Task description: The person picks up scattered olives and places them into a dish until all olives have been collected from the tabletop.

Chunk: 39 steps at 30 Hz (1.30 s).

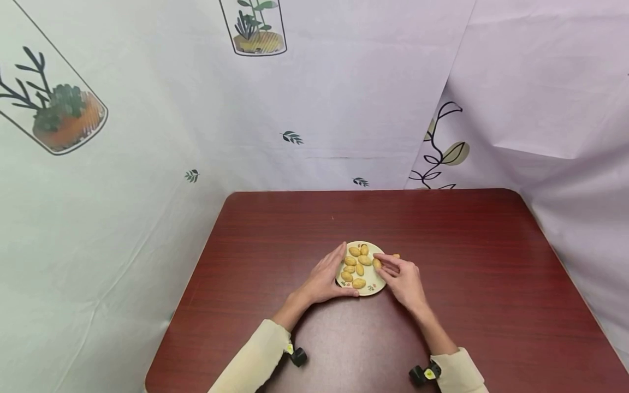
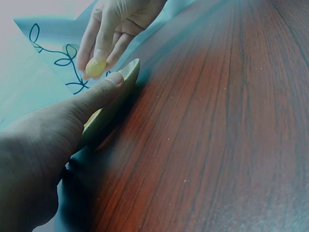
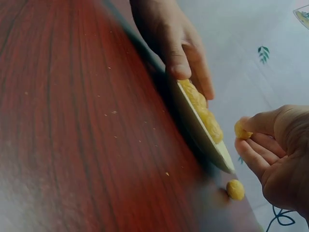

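Observation:
A small cream plate (image 1: pixel 375 277) with a printed pattern lies on the table, bearing several yellow oval pieces (image 1: pixel 359 283) with wrinkled skins. My left hand (image 1: pixel 321 279) holds the plate's left side, thumb along the near rim and fingers along the far left edge. Over the right rim, my right hand (image 1: pixel 404 279) pinches one yellow oval piece (image 3: pixel 242 129) between thumb and fingertips. In the right wrist view this piece is raised above the plate. Another yellow oval piece (image 3: pixel 235 189) lies on the table just past the plate's right edge, mostly hidden behind the right hand in the head view.
The dark red wood-grain table (image 1: pixel 275 240) extends around the plate on all sides. Pale fabric walls (image 1: pixel 334 109) with printed plants enclose its back and sides. A black wrist camera (image 1: pixel 298 357) sits at the left cuff, another wrist camera (image 1: pixel 417 375) at the right.

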Motion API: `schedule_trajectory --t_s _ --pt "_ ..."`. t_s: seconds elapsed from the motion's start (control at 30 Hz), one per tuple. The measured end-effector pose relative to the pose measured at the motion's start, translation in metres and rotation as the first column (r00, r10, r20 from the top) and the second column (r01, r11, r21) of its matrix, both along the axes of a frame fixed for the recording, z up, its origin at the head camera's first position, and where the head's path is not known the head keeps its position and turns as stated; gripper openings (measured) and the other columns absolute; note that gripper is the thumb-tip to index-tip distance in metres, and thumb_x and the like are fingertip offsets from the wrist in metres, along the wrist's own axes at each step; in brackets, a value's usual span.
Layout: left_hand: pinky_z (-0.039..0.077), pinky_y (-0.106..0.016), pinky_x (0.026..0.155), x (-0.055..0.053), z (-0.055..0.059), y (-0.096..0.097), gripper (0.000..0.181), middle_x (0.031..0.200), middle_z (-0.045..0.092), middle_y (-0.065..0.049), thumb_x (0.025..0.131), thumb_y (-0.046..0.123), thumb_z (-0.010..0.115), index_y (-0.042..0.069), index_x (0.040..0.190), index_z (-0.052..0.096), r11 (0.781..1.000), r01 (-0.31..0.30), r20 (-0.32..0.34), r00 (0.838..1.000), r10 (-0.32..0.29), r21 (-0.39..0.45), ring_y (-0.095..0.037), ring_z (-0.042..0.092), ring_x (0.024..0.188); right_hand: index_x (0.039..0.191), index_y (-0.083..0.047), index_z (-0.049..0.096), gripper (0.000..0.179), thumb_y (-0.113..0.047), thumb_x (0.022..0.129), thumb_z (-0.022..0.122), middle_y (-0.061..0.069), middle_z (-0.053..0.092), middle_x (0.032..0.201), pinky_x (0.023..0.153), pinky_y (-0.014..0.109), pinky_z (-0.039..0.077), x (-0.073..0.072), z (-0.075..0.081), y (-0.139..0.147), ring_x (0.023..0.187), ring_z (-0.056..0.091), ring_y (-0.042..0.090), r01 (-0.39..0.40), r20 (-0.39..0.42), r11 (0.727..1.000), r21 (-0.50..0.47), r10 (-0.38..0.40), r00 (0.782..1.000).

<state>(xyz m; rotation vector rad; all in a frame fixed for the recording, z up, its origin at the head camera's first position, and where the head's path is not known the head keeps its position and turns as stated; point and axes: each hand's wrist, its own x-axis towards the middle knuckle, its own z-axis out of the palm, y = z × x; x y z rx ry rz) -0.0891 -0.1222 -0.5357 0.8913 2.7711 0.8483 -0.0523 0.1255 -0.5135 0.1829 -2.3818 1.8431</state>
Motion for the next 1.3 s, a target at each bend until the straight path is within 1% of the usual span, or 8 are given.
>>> schedule_trajectory --t_s 0.2,0.3,0.43,0.57,0.73,0.8,1.07,1.3 --pt "0.025 -0.051 0.127 0.0 0.0 0.001 0.133 0.177 0.016 -0.013 0.081 0.06 0.088 0.001 0.17 0.009 1.0 -0.003 0.004 1.0 0.003 -0.001 -0.028 0.021 0.161 0.122 0.006 0.076 0.035 0.014 0.087 0.079 0.026 0.075 0.118 0.089 0.037 0.061 0.001 -0.003 -0.007 0.107 0.075 0.039 -0.011 0.004 1.0 0.024 0.011 1.0" --pt "0.026 -0.052 0.127 0.0 0.0 0.0 0.133 0.177 0.017 -0.014 0.081 0.059 0.088 0.001 0.17 0.009 1.0 0.0 -0.002 1.0 0.0 0.002 -0.029 0.023 0.16 0.121 0.005 0.077 0.036 0.013 0.087 0.08 0.024 0.076 0.118 0.088 0.034 0.061 -0.001 -0.009 -0.007 0.105 0.076 0.038 -0.019 -0.001 0.998 0.052 0.019 1.0" --pt "0.027 -0.052 0.127 -0.001 -0.001 0.0 0.133 0.177 0.017 -0.014 0.081 0.059 0.089 0.001 0.17 0.01 1.0 0.001 -0.013 1.0 -0.001 -0.001 -0.029 0.024 0.16 0.121 0.007 0.077 0.036 0.014 0.086 0.08 0.025 0.076 0.117 0.086 0.033 0.061 0.0 -0.011 -0.009 0.103 0.076 0.039 -0.028 -0.018 0.997 0.066 0.03 0.999" --pt "0.027 -0.051 0.127 0.0 -0.001 0.0 0.133 0.177 0.017 -0.013 0.08 0.06 0.089 0.002 0.17 0.01 1.0 -0.002 -0.011 1.0 0.002 0.001 -0.028 0.024 0.16 0.12 0.008 0.076 0.036 0.015 0.085 0.081 0.025 0.076 0.116 0.085 0.035 0.062 0.001 -0.012 -0.011 0.102 0.076 0.039 -0.035 -0.048 0.996 0.085 0.04 0.998" --pt "0.025 -0.051 0.127 0.0 0.0 0.001 0.133 0.177 0.017 -0.013 0.081 0.06 0.088 0.002 0.17 0.01 1.0 0.0 -0.005 1.0 0.0 0.002 -0.028 0.023 0.16 0.118 0.007 0.077 0.035 0.012 0.084 0.083 0.024 0.076 0.115 0.083 0.04 0.063 0.002 -0.015 -0.013 0.1 0.077 0.037 -0.017 -0.103 0.987 0.158 0.034 0.994" --pt "0.025 -0.051 0.127 0.0 0.0 0.001 0.133 0.177 0.017 -0.013 0.081 0.06 0.088 0.001 0.17 0.009 1.0 0.0 -0.007 1.0 0.0 0.0 -0.028 0.023 0.16 0.118 0.007 0.077 0.034 0.011 0.084 0.083 0.023 0.077 0.115 0.084 0.041 0.063 0.002 -0.017 -0.014 0.099 0.077 0.037 -0.009 -0.121 0.985 0.172 0.031 0.992" --pt "0.026 -0.052 0.127 0.0 -0.003 0.0 0.132 0.177 0.016 -0.012 0.081 0.06 0.088 0.002 0.17 0.009 1.0 -0.002 -0.014 1.0 0.002 -0.009 -0.028 0.023 0.16 0.115 0.008 0.077 0.031 0.012 0.085 0.082 0.021 0.078 0.112 0.085 0.042 0.063 0.003 -0.02 -0.014 0.1 0.077 0.038 -0.014 -0.115 0.988 0.152 0.032 0.993" --pt "0.026 -0.051 0.127 -0.001 -0.004 0.0 0.133 0.177 0.016 -0.011 0.081 0.061 0.088 0.002 0.17 0.009 1.0 -0.003 -0.017 1.0 0.003 -0.004 -0.027 0.022 0.161 0.109 0.005 0.079 0.027 0.014 0.084 0.082 0.018 0.079 0.106 0.082 0.039 0.064 0.003 -0.021 -0.014 0.096 0.079 0.035 -0.009 -0.118 0.988 0.152 0.028 0.993"
